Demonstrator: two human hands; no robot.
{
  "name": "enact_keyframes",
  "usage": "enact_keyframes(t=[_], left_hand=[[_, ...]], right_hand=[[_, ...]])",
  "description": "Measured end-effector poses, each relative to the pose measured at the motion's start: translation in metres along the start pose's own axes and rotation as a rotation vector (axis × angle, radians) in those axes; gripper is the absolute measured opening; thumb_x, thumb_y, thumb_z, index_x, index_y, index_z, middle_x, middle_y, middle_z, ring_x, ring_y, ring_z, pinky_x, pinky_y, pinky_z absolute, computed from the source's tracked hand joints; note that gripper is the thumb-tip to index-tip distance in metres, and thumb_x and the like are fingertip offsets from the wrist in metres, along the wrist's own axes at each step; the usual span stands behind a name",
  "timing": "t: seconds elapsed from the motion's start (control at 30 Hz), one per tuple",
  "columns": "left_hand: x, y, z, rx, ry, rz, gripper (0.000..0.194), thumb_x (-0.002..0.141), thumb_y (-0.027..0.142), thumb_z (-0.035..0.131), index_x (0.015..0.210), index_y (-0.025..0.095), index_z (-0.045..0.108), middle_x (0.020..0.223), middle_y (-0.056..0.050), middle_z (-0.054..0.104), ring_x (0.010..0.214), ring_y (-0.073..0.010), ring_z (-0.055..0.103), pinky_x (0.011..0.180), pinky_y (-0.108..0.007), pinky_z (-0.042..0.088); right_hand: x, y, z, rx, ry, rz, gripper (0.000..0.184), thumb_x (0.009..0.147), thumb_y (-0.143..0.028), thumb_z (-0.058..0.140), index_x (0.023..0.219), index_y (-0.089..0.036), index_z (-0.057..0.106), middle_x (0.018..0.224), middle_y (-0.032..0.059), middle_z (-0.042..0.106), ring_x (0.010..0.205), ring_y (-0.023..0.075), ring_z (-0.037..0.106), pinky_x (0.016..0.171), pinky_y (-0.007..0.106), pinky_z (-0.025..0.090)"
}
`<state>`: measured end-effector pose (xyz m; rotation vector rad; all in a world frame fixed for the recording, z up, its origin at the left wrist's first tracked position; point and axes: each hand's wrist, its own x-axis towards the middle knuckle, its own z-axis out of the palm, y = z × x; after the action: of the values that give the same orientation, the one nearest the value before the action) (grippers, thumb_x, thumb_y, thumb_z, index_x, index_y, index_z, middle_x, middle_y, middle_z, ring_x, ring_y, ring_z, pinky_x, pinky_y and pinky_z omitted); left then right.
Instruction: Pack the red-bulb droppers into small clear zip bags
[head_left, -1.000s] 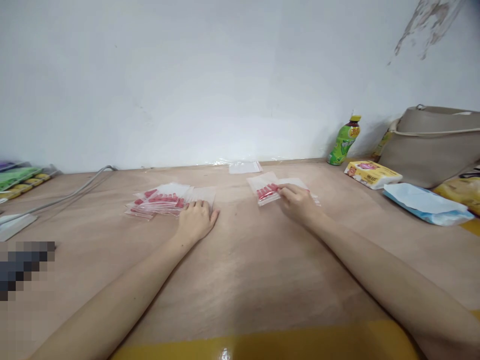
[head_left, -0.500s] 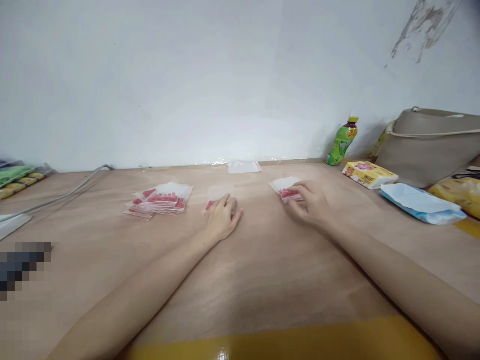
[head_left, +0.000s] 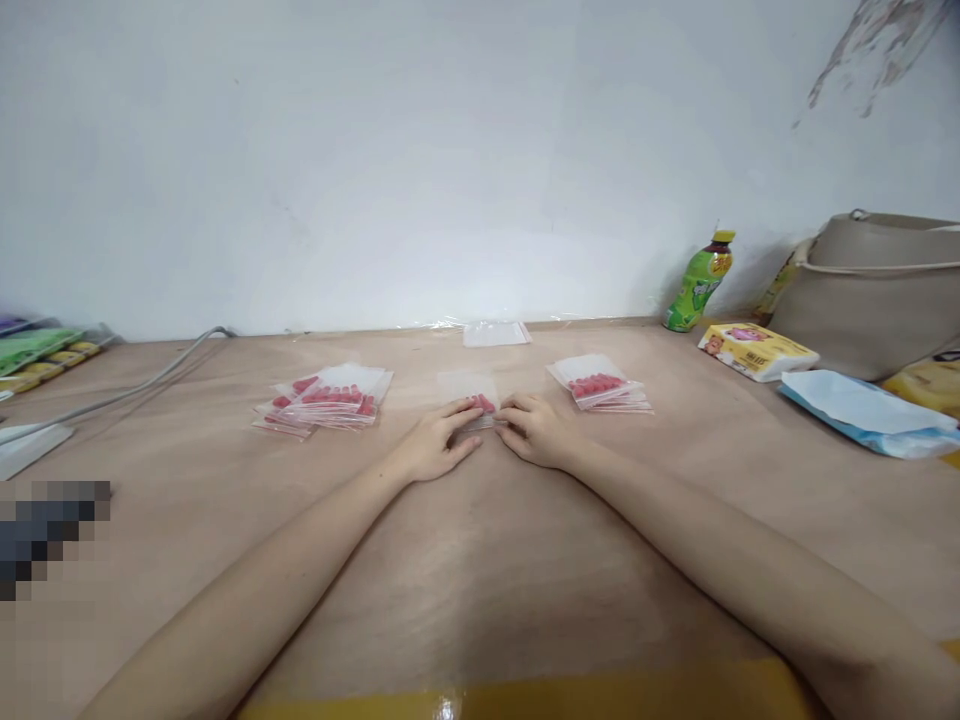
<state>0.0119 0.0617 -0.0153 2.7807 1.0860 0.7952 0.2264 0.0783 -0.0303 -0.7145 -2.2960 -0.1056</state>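
Note:
A small clear zip bag [head_left: 465, 384] with red pieces in it lies flat on the table between my hands. My left hand [head_left: 439, 440] rests at its left side, fingers stretched over the bag and the thumb apart below. At the bag's right lower corner, my right hand [head_left: 536, 430] has its fingers curled in a pinch on the edge. The fingers partly cover the red pieces. To the left is a loose pile of similar bags [head_left: 330, 398] with red pieces. A smaller stack of filled bags [head_left: 598, 384] sits beyond my right hand.
Near the wall lie some empty-looking clear bags [head_left: 495, 334]. On the right stand a green bottle [head_left: 699, 285], a yellow tissue pack [head_left: 757, 352], a blue-white packet [head_left: 870, 412] and a beige handbag [head_left: 862, 310]. A grey cable [head_left: 161, 372] and coloured packs [head_left: 45, 355] are at left.
My right hand has left the right stack and moved left to the middle bag. My left hand's fingers have straightened, and the middle bag's red pieces show more to the right.

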Motion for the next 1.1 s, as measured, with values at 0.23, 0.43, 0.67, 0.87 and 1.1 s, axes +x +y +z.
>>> enact_keyframes(t=[0.23,0.43,0.67,0.87,1.1], left_hand=[[0.01,-0.001,0.005,-0.045,-0.02,0.017,0.035,0.087,0.024,0.048,0.122,0.019,0.052,0.127,-0.006,0.051,0.12,-0.019,0.045,0.1,-0.036,0.038],[0.009,-0.003,0.006,-0.029,0.006,0.0,0.032,0.088,0.024,0.048,0.117,0.018,0.057,0.119,-0.006,0.058,0.116,-0.0183,0.049,0.099,-0.033,0.04],[0.008,-0.01,0.007,0.061,0.064,0.022,0.029,0.089,0.03,0.046,0.112,0.019,0.06,0.114,-0.005,0.061,0.106,-0.0185,0.056,0.093,-0.032,0.045],[0.006,-0.022,0.006,0.213,0.086,0.112,0.029,0.092,0.026,0.038,0.106,0.021,0.062,0.105,-0.006,0.064,0.092,-0.0182,0.062,0.08,-0.031,0.051],[0.007,-0.02,0.006,0.312,0.15,0.193,0.027,0.091,0.021,0.039,0.084,0.016,0.065,0.09,-0.008,0.066,0.079,-0.0166,0.064,0.07,-0.028,0.051]], right_hand=[[-0.011,0.012,-0.003,0.02,0.102,0.046,0.027,0.075,-0.007,0.046,0.095,-0.016,0.062,0.092,0.0081,0.06,0.081,0.0148,0.058,0.072,0.027,0.048],[-0.008,0.016,-0.008,-0.166,0.015,0.016,0.016,0.081,-0.018,0.05,0.084,-0.017,0.066,0.083,0.0071,0.063,0.077,0.0164,0.057,0.071,0.029,0.043],[-0.004,0.009,-0.015,-0.31,-0.011,-0.013,0.021,0.087,-0.021,0.044,0.079,-0.016,0.063,0.075,0.0051,0.064,0.071,0.0154,0.053,0.075,0.031,0.034],[-0.005,0.011,-0.019,-0.362,-0.012,-0.124,0.02,0.086,-0.019,0.043,0.078,-0.016,0.062,0.072,0.0039,0.062,0.071,0.0146,0.051,0.078,0.031,0.03],[-0.003,0.014,-0.017,-0.484,0.009,-0.163,0.024,0.085,-0.021,0.046,0.068,-0.017,0.062,0.066,0.0029,0.062,0.068,0.0143,0.048,0.075,0.031,0.028]])
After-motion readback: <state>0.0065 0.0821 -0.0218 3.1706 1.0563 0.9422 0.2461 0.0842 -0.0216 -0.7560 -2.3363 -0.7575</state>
